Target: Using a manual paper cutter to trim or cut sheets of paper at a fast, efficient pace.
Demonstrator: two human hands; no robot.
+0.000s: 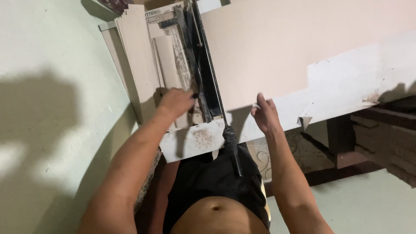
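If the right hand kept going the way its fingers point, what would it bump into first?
The right hand points up and away, at the near edge of the big pale board. It looks to be touching that edge already, though depth is hard to judge.

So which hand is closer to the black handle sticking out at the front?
The right hand: it grips the big tile's edge just beside the black handle. The left hand rests farther away on the tile strips.

Single head-worn view, looking steeply down, close over the hands and the cutter's bench [346, 86]
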